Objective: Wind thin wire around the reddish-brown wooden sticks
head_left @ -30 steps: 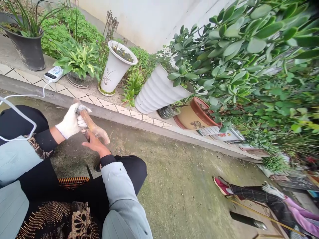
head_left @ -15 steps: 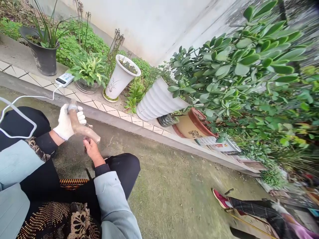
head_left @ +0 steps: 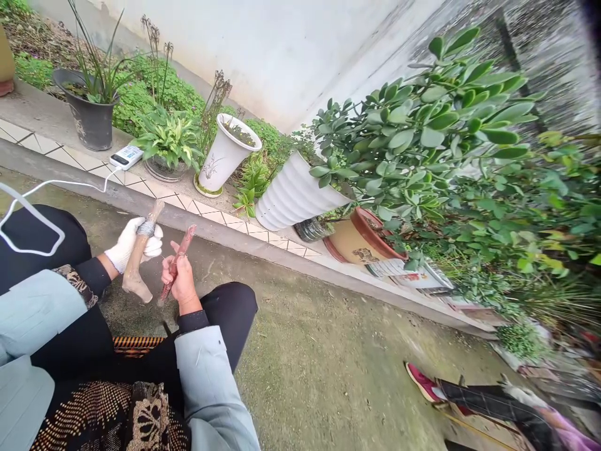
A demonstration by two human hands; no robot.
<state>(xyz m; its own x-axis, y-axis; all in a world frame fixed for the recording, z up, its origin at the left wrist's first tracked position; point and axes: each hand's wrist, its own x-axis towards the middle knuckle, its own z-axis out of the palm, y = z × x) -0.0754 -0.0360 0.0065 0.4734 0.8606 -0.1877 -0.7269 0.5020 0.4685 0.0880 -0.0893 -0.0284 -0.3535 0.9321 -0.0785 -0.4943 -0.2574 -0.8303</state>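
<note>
My left hand [head_left: 124,244], in a white glove, is closed around a pale, bent piece of wooden branch [head_left: 136,262]. Grey wire [head_left: 146,228] is wound in several turns near its upper end, and the lower end crooks to the right. Bare, my right hand [head_left: 184,283] grips a slim reddish-brown stick-like piece [head_left: 187,239], held slanting upward just right of the branch. Whether that piece is wood or a rusty tool cannot be made out. The two held things are close together but apart, above my lap.
A tiled ledge [head_left: 225,218] runs diagonally ahead with several potted plants, including a white pot [head_left: 216,164] and a ribbed white planter [head_left: 298,195]. A white device [head_left: 126,157] with a cable rests there. Another person's leg [head_left: 483,398] shows at lower right.
The branch has swung more upright, its wire-wound end now higher. My right hand has turned up, bringing the reddish-brown piece into sight. The view has shifted slightly.
</note>
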